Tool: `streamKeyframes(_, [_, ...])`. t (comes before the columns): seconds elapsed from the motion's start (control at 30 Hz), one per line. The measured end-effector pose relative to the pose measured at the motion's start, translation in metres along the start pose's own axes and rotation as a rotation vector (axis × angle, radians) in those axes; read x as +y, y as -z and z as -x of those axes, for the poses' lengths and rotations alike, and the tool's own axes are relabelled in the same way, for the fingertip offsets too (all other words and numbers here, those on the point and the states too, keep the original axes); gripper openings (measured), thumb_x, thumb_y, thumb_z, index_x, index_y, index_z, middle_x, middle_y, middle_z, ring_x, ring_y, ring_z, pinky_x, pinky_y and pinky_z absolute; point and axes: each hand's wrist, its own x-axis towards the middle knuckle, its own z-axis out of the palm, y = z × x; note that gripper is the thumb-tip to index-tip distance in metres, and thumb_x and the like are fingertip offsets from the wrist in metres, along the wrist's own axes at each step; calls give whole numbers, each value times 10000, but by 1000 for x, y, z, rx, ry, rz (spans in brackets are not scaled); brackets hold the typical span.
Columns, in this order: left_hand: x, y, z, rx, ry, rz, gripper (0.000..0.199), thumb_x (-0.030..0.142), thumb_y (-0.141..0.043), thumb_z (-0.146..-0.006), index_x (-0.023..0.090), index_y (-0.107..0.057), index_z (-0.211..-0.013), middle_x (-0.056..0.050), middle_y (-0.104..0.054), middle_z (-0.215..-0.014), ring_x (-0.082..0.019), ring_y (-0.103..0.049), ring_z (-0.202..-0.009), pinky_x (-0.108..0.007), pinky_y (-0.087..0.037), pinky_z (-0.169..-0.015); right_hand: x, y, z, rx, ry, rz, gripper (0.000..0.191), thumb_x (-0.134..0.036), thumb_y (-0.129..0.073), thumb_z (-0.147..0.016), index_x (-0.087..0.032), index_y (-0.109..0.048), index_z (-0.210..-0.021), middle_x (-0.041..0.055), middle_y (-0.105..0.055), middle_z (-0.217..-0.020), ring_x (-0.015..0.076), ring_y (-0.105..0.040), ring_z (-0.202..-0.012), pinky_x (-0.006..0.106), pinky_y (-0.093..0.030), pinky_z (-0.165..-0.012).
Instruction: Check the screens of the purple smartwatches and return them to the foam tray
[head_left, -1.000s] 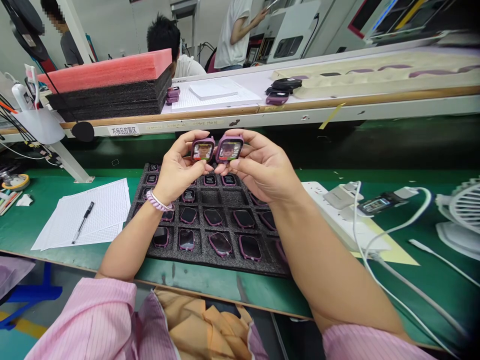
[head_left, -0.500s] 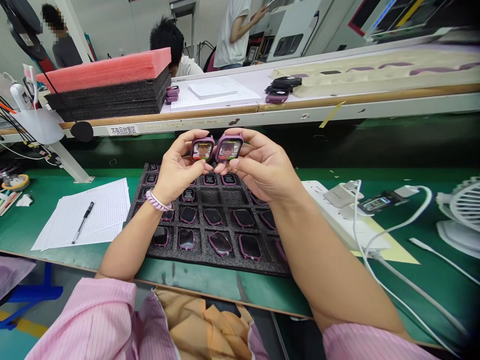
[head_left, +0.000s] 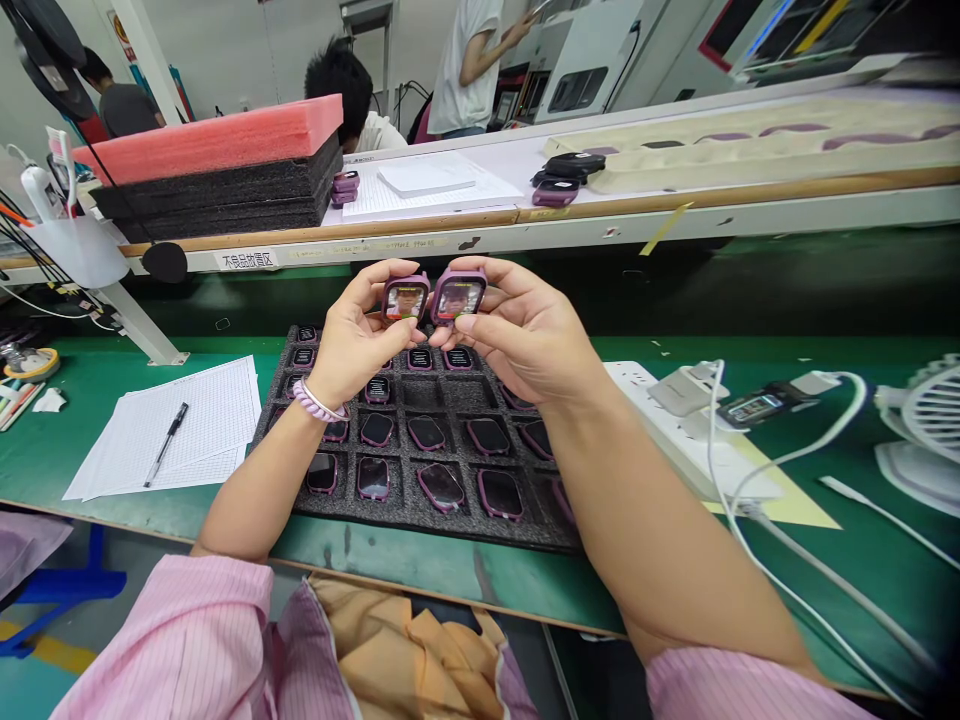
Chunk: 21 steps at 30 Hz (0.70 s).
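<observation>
Side by side above a black foam tray [head_left: 442,520], two purple watches are held upright with lit screens showing a picture. My left hand [head_left: 360,335] has its fingers closed round the edges of the left watch [head_left: 406,299]. The right watch [head_left: 458,297] is gripped between the thumb and fingers of my right hand [head_left: 525,335]. Purple-framed watches sit in most visible compartments of the tray, several with dark screens and others showing text. Two compartments in the middle hold nothing. My right forearm hides part of the tray's right side.
Left of the tray lie paper sheets [head_left: 217,410] with a pen [head_left: 166,445]. A power strip [head_left: 720,460] with white cables and a small fan [head_left: 930,420] are at right. Foam sheets [head_left: 217,170] rest on the shelf [head_left: 480,238]. People are behind it.
Both hands and the two watches stay almost still. At the far left in the background, a person has lowered and shifted slightly left.
</observation>
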Motion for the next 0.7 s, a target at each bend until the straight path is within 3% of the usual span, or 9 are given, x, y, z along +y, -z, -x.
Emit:
streamKeyframes(0.13, [2,-1,0,11,31,19,486,354,-802,-872,247,-571,-1286,-35,-668,-1128,-95,-697,-749,-225,-630,-728,-1,-2,0,9,-3,-41,505,-247,-872,-782,-253,-636,-1228,-4,-763,-980,166,-760,-744,283,-646,-695])
streamKeyframes(0.27, [6,-3,0,28,39,-8,540,336,-822,-817,242,-578,-1290,-52,-671,-1213,-121,-714,-834,-247,-645,-778,-2,-2,-1,37,-29,-49,554,-189,-837,-714,-257,-642,-1228,-10,-765,-963,175,-762,-756,297,-649,-717])
streamKeyframes(0.4, [13,-6,1,46,147,17,518,304,-737,-837,231,-570,-1322,-68,-686,-1232,-127,-737,-796,-262,-653,-783,-2,-2,-2,57,-51,-47,537,-187,-804,-694,-249,-642,-1202,-24,-740,-891,169,-741,-724,309,-641,-714])
streamKeyframes(0.7, [19,-8,-1,81,288,149,405,306,-572,-897,209,-584,-1290,-45,-735,-1140,-120,-751,-701,-226,-637,-676,0,-3,-5,136,-140,-29,480,-399,-906,-706,-218,-646,-1066,-11,-726,-856,131,-653,-540,276,-540,-518])
